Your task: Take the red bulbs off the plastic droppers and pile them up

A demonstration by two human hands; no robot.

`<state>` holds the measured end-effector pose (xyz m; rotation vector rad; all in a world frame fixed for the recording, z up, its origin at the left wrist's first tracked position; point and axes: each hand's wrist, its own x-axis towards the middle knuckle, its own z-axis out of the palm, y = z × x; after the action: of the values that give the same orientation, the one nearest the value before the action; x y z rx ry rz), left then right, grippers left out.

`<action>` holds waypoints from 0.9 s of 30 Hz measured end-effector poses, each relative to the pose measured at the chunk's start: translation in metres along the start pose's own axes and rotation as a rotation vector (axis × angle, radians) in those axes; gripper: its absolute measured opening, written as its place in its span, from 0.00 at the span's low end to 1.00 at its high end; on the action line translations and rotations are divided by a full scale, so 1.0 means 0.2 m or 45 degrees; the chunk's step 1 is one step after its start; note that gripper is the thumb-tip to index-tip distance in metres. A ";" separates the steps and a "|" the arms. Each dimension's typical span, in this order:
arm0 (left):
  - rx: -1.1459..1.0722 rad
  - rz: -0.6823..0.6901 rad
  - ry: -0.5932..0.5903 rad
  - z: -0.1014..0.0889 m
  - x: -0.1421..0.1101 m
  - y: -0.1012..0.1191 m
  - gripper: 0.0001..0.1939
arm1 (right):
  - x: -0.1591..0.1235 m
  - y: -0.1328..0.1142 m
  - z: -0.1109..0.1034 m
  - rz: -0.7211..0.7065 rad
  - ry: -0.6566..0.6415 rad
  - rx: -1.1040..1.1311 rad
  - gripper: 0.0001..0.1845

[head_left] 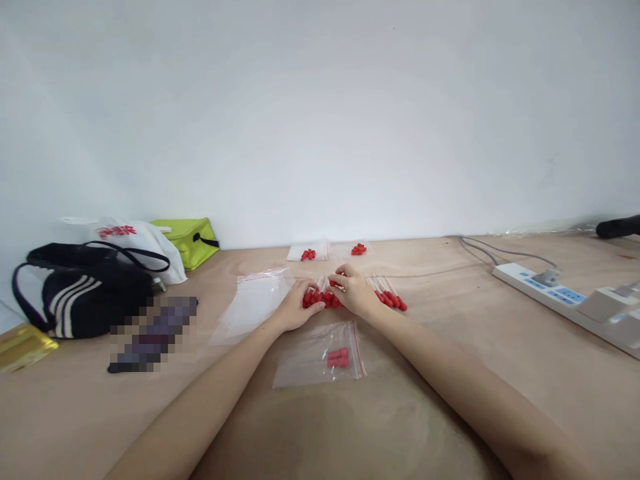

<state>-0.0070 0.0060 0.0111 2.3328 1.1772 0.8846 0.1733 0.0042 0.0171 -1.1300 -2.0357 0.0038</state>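
Observation:
Between my hands lies a pile of droppers [329, 299] with red bulbs and thin clear stems. My left hand [295, 309] rests at the pile's left side, thumb and fingers apart around the nearest bulbs. With its fingers pinched, my right hand [357, 293] holds a red-bulbed dropper [336, 282] just over the pile; its stem is mostly hidden. More droppers [391, 300] lie side by side to the right of my right hand. Closer to me, a clear zip bag [305, 363] lies flat with a few red bulbs [339, 358] in it.
Flat zip bags [250, 303] lie left of my hands. Two bags with red-bulbed droppers [309, 255] [359, 249] are by the wall. A black bag [95, 293], white plastic bag [165, 257] and green bag [193, 243] stand left; a power strip [550, 290] lies right.

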 end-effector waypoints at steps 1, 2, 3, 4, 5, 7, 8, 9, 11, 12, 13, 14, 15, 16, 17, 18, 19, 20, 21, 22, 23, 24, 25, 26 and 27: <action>-0.054 -0.010 0.019 0.00 -0.01 -0.01 0.18 | 0.00 -0.01 0.01 0.000 -0.002 0.010 0.07; -0.106 -0.021 0.035 0.00 -0.02 -0.02 0.19 | 0.00 -0.02 0.01 0.002 -0.010 0.019 0.06; -0.148 -0.030 0.049 0.00 -0.02 -0.03 0.21 | 0.00 -0.03 0.02 0.005 -0.022 0.026 0.06; -0.171 -0.036 0.059 0.00 -0.03 -0.04 0.23 | 0.00 -0.03 0.03 0.009 -0.036 0.034 0.06; -0.173 -0.035 0.062 0.00 -0.03 -0.04 0.24 | -0.01 -0.04 0.04 0.014 -0.051 0.043 0.08; -0.121 -0.012 0.046 0.01 -0.04 -0.04 0.25 | -0.01 -0.05 0.05 0.026 -0.068 0.071 0.12; -0.078 0.004 0.033 0.01 -0.04 -0.03 0.25 | -0.02 -0.06 0.05 0.034 -0.067 0.092 0.15; -0.031 0.018 0.021 0.00 -0.04 -0.03 0.25 | -0.02 -0.06 0.05 0.040 -0.057 0.116 0.18; 0.050 0.040 0.002 0.00 -0.04 -0.02 0.25 | -0.04 -0.06 0.02 0.041 -0.016 0.162 0.19; 0.079 0.053 0.002 -0.01 -0.04 -0.01 0.25 | -0.06 -0.06 0.00 0.035 0.015 0.179 0.18; 0.103 0.072 0.008 -0.01 -0.04 -0.01 0.25 | -0.08 -0.06 -0.02 0.023 0.042 0.188 0.16; 0.125 0.096 0.026 -0.02 -0.04 0.00 0.25 | -0.11 -0.06 -0.05 0.010 0.066 0.188 0.13; 0.147 0.124 0.061 -0.03 -0.04 0.02 0.24 | -0.14 -0.07 -0.08 -0.001 0.080 0.181 0.11; 0.168 0.152 0.115 -0.04 -0.05 0.03 0.23 | -0.18 -0.07 -0.10 -0.005 0.082 0.170 0.10; 0.189 0.178 0.182 -0.05 -0.06 0.06 0.20 | -0.22 -0.07 -0.13 0.006 0.084 0.159 0.08; 0.205 0.202 0.243 -0.05 -0.08 0.08 0.17 | -0.26 -0.07 -0.16 0.026 0.076 0.158 0.07; 0.212 0.221 0.286 -0.06 -0.10 0.11 0.14 | -0.30 -0.07 -0.19 0.050 0.038 0.162 0.05; 0.211 0.234 0.305 -0.06 -0.13 0.14 0.11 | -0.34 -0.07 -0.21 0.077 -0.010 0.166 0.04; 0.203 0.243 0.276 -0.06 -0.17 0.17 0.09 | -0.38 -0.07 -0.24 0.108 -0.071 0.166 0.03; 0.193 0.237 0.232 -0.06 -0.21 0.20 0.08 | -0.41 -0.07 -0.25 0.138 -0.135 0.168 0.02; 0.191 0.216 0.185 -0.06 -0.25 0.22 0.07 | -0.43 -0.08 -0.27 0.162 -0.198 0.169 0.03; 0.178 0.185 0.136 -0.06 -0.29 0.25 0.07 | -0.45 -0.08 -0.28 0.175 -0.255 0.171 0.03; 0.156 0.160 0.080 -0.06 -0.33 0.27 0.07 | -0.45 -0.09 -0.28 0.176 -0.302 0.177 0.03; 0.132 0.141 0.012 -0.05 -0.35 0.28 0.08 | -0.46 -0.10 -0.28 0.166 -0.342 0.187 0.03; 0.108 0.131 -0.067 -0.05 -0.38 0.29 0.10 | -0.45 -0.10 -0.28 0.150 -0.377 0.200 0.03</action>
<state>-0.0145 -0.0885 0.0257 2.4885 1.1021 0.8172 0.2208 -0.0930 0.0061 -1.2031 -2.1770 0.4050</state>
